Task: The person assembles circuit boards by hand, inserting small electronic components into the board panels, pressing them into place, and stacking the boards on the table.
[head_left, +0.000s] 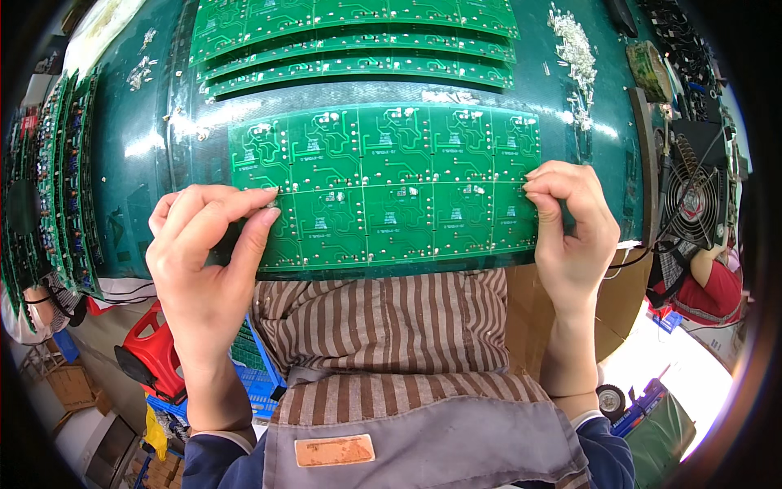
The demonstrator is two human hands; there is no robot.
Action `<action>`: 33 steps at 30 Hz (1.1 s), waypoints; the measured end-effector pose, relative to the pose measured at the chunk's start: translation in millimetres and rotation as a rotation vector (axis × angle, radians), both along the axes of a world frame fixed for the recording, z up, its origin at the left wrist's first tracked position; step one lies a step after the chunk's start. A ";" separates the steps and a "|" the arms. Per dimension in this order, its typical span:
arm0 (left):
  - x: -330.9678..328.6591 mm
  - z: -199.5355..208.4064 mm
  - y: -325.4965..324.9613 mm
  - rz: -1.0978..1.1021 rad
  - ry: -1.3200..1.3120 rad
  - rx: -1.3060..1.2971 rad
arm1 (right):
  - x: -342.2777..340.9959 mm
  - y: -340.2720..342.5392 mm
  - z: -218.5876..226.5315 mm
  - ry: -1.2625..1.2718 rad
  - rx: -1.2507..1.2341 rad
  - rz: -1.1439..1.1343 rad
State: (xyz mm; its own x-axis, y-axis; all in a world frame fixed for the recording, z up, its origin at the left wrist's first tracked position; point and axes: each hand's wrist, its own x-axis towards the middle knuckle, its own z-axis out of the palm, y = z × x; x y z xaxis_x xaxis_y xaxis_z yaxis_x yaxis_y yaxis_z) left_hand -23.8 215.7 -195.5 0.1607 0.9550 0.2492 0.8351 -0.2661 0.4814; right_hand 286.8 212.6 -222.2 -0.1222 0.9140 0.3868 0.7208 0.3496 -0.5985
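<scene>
A green printed circuit board panel [397,220], divided into a grid of repeated sections with small solder points and component leads, lies flat in front of me at the table's near edge. My left hand [208,240] is over its left part, thumb and forefinger nearly together in a pinch; a tiny dark thing shows at the forefinger's tip, too small to name. At the panel's right edge my right hand [577,228] has its fingertips pinched together; whatever they hold is hidden. Beyond the panel stands a stack of similar green boards [358,41].
Small clear parts [573,53] lie in a heap at the far right, a smaller pile [142,73] at the far left. Populated boards [65,179] stand upright at the left edge. A fan [691,196] is to the right; a red stool [153,350] is below left.
</scene>
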 end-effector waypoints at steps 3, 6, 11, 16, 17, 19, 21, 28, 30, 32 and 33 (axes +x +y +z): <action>-1.4 0.5 -0.3 -0.008 -0.001 0.000 | -0.6 -1.0 1.3 -0.035 0.033 -0.003; -2.9 1.4 -0.1 -0.012 -0.029 -0.024 | 1.3 -0.3 2.1 -0.063 0.055 0.005; -12.0 6.2 1.7 -0.028 -0.118 -0.094 | 7.8 0.5 10.0 0.064 -0.033 -0.009; -20.8 21.5 -0.4 -0.050 -0.158 -0.122 | 2.3 20.6 52.6 -0.134 -0.164 0.131; -21.5 22.6 1.0 -0.059 -0.160 -0.123 | -2.4 24.2 58.6 -0.203 -0.205 0.180; -24.9 29.9 6.1 -0.078 -0.153 -0.117 | -18.9 33.8 72.2 -0.339 -0.208 0.238; -30.9 38.7 5.9 -0.073 -0.180 -0.119 | -23.6 37.5 79.8 -0.384 -0.238 0.307; -99.6 86.8 27.4 0.130 -0.012 0.172 | -38.4 36.4 108.9 -0.473 -0.278 0.327; -130.9 103.5 37.9 0.236 0.146 0.306 | -38.3 38.5 114.9 -0.481 -0.269 0.344; -166.6 113.0 41.5 0.402 0.250 0.348 | -37.9 40.7 119.3 -0.392 -0.262 0.390; -180.5 117.3 42.6 0.476 0.294 0.334 | -36.5 43.0 123.5 -0.391 -0.256 0.393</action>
State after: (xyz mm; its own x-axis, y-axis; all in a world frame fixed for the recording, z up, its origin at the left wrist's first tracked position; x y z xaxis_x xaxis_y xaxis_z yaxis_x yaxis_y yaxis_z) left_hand -204.3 258.2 -78.3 -0.1541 0.8176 0.5547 0.9830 0.0699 0.1699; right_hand 250.3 255.6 -98.7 -0.5578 0.8297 0.0189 0.7505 0.5140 -0.4154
